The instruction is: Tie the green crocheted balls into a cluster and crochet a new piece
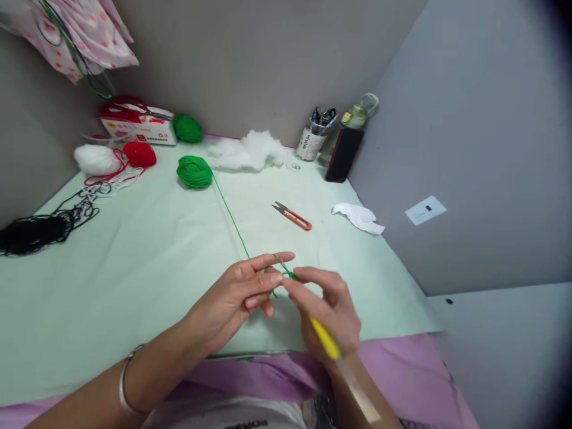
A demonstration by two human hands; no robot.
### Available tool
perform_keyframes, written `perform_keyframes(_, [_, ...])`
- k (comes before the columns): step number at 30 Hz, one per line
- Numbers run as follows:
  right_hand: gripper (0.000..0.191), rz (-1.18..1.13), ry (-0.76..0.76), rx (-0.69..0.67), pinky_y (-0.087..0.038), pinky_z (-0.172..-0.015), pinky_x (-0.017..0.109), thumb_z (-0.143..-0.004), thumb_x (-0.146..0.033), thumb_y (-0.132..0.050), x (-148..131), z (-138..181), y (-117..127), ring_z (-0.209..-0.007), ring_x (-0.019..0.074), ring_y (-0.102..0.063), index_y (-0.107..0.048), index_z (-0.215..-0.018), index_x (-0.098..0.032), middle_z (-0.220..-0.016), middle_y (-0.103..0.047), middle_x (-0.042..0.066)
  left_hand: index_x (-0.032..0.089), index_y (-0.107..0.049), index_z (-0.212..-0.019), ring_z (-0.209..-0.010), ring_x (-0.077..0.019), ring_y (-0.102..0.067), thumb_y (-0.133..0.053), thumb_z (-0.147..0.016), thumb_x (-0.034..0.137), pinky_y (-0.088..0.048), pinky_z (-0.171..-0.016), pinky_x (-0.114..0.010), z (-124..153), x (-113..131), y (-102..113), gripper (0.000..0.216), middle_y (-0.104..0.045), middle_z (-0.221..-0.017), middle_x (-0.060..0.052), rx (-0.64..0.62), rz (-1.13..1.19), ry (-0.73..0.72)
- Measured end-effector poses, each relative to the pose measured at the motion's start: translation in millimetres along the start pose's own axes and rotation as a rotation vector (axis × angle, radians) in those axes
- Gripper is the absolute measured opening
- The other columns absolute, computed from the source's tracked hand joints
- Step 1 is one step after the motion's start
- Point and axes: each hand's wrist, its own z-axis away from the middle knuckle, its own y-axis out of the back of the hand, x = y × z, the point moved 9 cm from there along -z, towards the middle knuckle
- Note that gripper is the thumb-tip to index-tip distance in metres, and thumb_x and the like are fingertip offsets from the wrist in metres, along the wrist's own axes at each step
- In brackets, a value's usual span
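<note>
My left hand (241, 292) is low in the middle, fingers partly curled, with green yarn (232, 223) looped over its forefinger and pinched at the fingertips. My right hand (330, 310) grips a yellow-handled crochet hook (325, 339) whose tip meets the yarn loop beside the left fingertips. The strand runs back to a green yarn ball (195, 172) on the pale green table cover (134, 268).
Orange thread snips (292, 215) and a crumpled white cloth (358, 217) lie beyond my hands. At the back are white stuffing (252, 150), a pen cup (313, 138), a dark phone (344, 154), a second green ball (187, 128), red yarn (139, 154), a box (138, 128). Black yarn (36, 229) lies left.
</note>
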Motion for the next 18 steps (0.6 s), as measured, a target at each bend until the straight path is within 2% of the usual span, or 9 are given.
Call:
perform_keyframes(3, [0.023,-0.357,-0.276,0.127,-0.058,-0.064,0.032,-0.097,-0.014,-0.053,29.0,-4.4,6.6,-0.073,0.0161,-0.067,-0.072,-0.103,-0.024,-0.087,-0.068,0.004,0.022,-0.073,-0.119,-0.047,0.0015,-0.024,-0.078,-0.082,0.026,-0.040,-0.051,-0.015,-0.9,4.6,6.3,0.037,-0.050,-0.078,0.005,0.053,-0.031,-0.037])
perform_keyframes(5, [0.023,-0.552,-0.392,0.130,-0.055,-0.057,0.029,-0.100,-0.017,-0.049,39.2,-6.2,0.7,-0.062,0.0133,-0.062,-0.070,-0.097,-0.022,-0.079,-0.065,0.002,0.025,-0.072,-0.121,-0.050,0.0006,-0.036,-0.079,-0.082,0.028,-0.041,-0.052,-0.016,-0.3,9.0,7.6,0.040,-0.054,-0.083,0.004,0.077,-0.088,-0.100])
perform_keyframes(7, [0.021,-0.516,-0.369,0.091,-0.055,-0.058,0.029,-0.099,-0.016,-0.052,35.8,-7.6,-3.8,-0.066,0.0139,-0.064,-0.071,-0.098,-0.023,-0.082,-0.066,0.003,0.027,-0.070,-0.125,-0.056,-0.0024,-0.049,-0.079,-0.081,0.028,-0.043,-0.055,-0.017,0.7,10.8,6.7,0.044,-0.057,-0.085,0.003,0.093,-0.148,-0.154])
perform_keyframes(9, [0.022,-0.272,-0.239,0.069,-0.057,-0.067,0.032,-0.095,-0.013,-0.058,23.2,-7.1,-3.4,-0.079,0.0167,-0.067,-0.074,-0.104,-0.026,-0.093,-0.069,0.005,0.029,-0.066,-0.130,-0.060,-0.0048,-0.055,-0.079,-0.082,0.028,-0.045,-0.059,-0.018,1.1,9.4,5.1,0.049,-0.058,-0.085,0.003,0.102,-0.173,-0.178])
perform_keyframes(11, [0.032,-0.050,-0.083,0.052,-0.058,-0.073,0.034,-0.092,-0.010,-0.061,8.3,-4.9,-4.7,-0.089,0.0188,-0.068,-0.074,-0.113,-0.030,-0.104,-0.070,0.007,0.027,-0.065,-0.132,-0.056,-0.0039,-0.052,-0.078,-0.083,0.029,-0.045,-0.058,-0.018,0.0,4.5,3.3,0.051,-0.058,-0.080,0.004,0.088,-0.147,-0.144])
perform_keyframes(13, [0.035,-0.022,-0.029,0.053,-0.058,-0.073,0.034,-0.091,-0.009,-0.061,4.3,-4.1,-4.3,-0.090,0.0195,-0.068,-0.073,-0.116,-0.031,-0.106,-0.071,0.007,0.023,-0.067,-0.130,-0.050,-0.0013,-0.040,-0.078,-0.083,0.030,-0.043,-0.055,-0.017,-2.0,-0.6,2.3,0.048,-0.053,-0.072,0.005,0.057,-0.086,-0.078])
perform_keyframes(14, [0.033,-0.082,-0.065,0.073,-0.057,-0.072,0.034,-0.092,-0.008,-0.060,8.6,-4.9,-1.6,-0.087,0.0193,-0.068,-0.073,-0.114,-0.030,-0.102,-0.071,0.006,0.022,-0.069,-0.127,-0.048,-0.0002,-0.033,-0.078,-0.083,0.029,-0.042,-0.054,-0.017,-2.9,-1.7,2.7,0.045,-0.051,-0.071,0.006,0.045,-0.054,-0.049])
perform_keyframes(16, [0.024,-0.287,-0.229,0.156,-0.055,-0.067,0.032,-0.094,-0.011,-0.057,26.7,-6.3,6.4,-0.077,0.0170,-0.065,-0.074,-0.104,-0.026,-0.091,-0.070,0.005,0.020,-0.073,-0.120,-0.047,0.0009,-0.022,-0.078,-0.083,0.026,-0.041,-0.052,-0.015,-4.1,-0.7,5.3,0.038,-0.051,-0.074,0.005,0.036,-0.009,-0.022])
perform_keyframes(18, [0.020,-0.520,-0.412,0.228,-0.051,-0.061,0.030,-0.098,-0.017,-0.055,45.4,-4.4,8.3,-0.067,0.0139,-0.060,-0.074,-0.096,-0.023,-0.082,-0.067,0.003,0.021,-0.075,-0.116,-0.048,0.0013,-0.021,-0.077,-0.084,0.024,-0.041,-0.052,-0.014,-4.6,2.4,8.5,0.033,-0.055,-0.081,0.004,0.041,0.000,-0.027])
